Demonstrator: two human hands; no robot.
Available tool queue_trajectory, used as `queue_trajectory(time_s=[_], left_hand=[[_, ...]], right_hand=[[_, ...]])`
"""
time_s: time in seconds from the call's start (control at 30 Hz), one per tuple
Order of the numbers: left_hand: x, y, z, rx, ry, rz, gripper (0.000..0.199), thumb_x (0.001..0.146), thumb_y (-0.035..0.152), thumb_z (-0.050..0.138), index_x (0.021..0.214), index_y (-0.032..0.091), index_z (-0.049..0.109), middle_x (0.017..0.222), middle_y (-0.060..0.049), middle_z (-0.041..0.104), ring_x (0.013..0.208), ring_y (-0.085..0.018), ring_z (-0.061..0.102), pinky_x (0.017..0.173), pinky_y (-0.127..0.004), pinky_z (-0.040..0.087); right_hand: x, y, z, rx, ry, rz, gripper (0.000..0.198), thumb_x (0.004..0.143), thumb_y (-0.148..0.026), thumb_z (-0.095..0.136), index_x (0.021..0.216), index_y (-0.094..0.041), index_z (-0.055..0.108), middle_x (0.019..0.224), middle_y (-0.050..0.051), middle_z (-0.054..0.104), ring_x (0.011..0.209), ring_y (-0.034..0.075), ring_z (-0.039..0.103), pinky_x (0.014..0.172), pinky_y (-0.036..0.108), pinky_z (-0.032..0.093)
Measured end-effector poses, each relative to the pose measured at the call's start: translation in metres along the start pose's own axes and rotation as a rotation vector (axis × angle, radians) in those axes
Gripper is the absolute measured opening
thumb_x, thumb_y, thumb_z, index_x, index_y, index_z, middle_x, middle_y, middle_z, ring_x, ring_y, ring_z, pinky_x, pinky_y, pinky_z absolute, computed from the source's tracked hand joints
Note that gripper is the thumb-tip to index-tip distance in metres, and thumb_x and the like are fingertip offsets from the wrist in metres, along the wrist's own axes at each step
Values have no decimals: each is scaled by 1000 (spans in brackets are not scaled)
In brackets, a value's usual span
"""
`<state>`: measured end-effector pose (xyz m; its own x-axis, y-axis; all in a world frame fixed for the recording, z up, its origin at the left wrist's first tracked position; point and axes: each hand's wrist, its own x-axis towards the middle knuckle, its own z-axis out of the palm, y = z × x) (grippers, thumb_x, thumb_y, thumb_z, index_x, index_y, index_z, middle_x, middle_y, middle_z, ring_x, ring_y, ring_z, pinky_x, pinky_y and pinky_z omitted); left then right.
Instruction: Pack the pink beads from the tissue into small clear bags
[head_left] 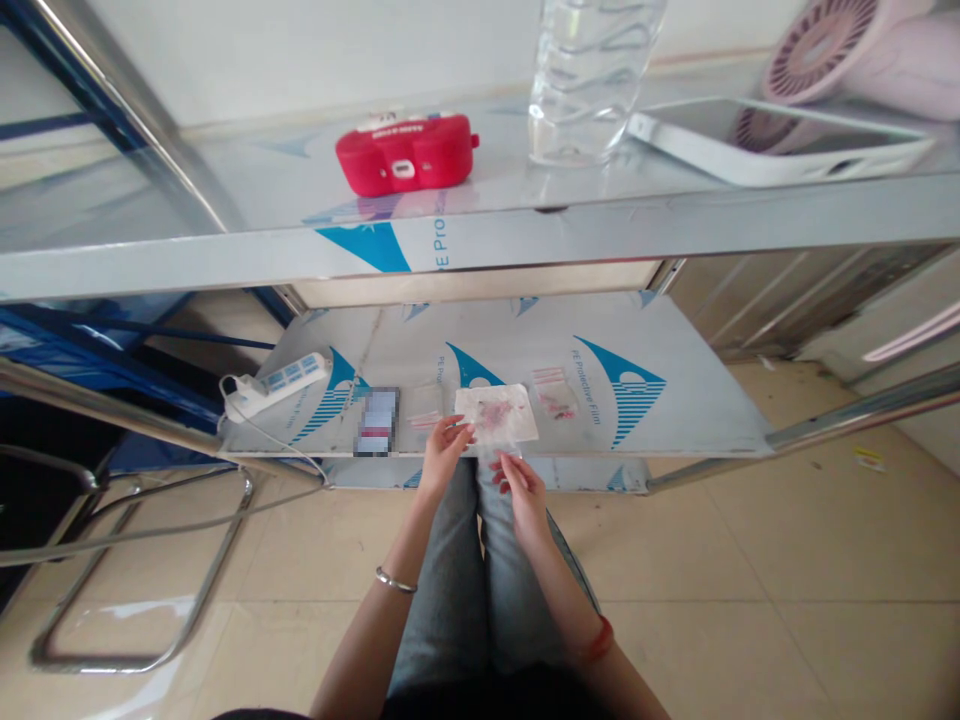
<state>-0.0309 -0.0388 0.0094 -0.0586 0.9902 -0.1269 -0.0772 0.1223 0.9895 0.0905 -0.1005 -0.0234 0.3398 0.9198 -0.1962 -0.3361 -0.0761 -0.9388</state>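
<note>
where the film-covered lower shelf [682,390] crosses above the person's jeans [442,590], one white paper sheet [526,426], lying flat at the front edge, strewn with small reddish bits [495,412]. left hand [445,455]: fingers loosely bent at the sheet's near left corner; whether its grip holds anything, cannot tell; silver bangle [396,580] at the wrist. right hand [523,487]: grip narrow, thumb and fingers pinching what looks like a clear plastic bag [507,449] just before the sheet's near edge; red band [601,638] at the wrist. left of the sheet, one clear zip bag [425,405], pink stripe toward the front; beyond it, one phone [377,420], screen blurred, and one white power strip [289,380]. right of the sheet, one zip pouch [553,393] with reddish contents. upper shelf [255,215], left to right: red earbud case [405,160]; clear water bottle [589,85], upright; white-cased phone [780,140], flat; pink handheld fan [892,65].
</note>
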Motion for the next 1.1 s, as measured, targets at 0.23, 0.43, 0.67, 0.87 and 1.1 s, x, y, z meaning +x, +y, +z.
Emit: queue_trajectory(time_s=[0.23,0.43,0.67,0.87,1.1], left_hand=[[-12,5,0,130,-240,84,23,72,38,65,72,15,62,66,-2,64,64,-12,59,64,-24,46],[-9,15,-5,367,-236,204,23,77,36,60,76,13,64,73,-3,66,68,-13,57,66,-23,43],[-11,20,-5,453,-187,272,18,77,31,59,74,14,64,74,-3,66,72,-13,58,71,-24,44],[-13,23,-4,442,-183,265,20,79,32,58,74,13,63,75,-3,66,74,-14,58,73,-24,43],[-16,21,-1,412,-272,229,25,82,36,55,83,13,65,83,-5,68,79,-15,59,73,-24,42]], right_hand=[[10,-16,5,-12,33,-10,38,68,-50,67,81,-14,68,69,2,64,55,12,51,46,22,33],[12,-22,0,-16,75,16,31,66,-46,69,78,-18,63,67,1,60,59,13,52,49,24,35],[15,-28,-2,-47,56,11,31,65,-46,69,76,-19,60,65,0,58,60,14,52,49,25,35],[15,-32,-2,-66,27,-25,36,64,-48,69,79,-16,61,69,2,59,64,15,51,51,24,36],[18,-35,-1,-86,60,-39,38,63,-51,68,79,-17,61,73,4,62,67,17,55,52,26,38]])
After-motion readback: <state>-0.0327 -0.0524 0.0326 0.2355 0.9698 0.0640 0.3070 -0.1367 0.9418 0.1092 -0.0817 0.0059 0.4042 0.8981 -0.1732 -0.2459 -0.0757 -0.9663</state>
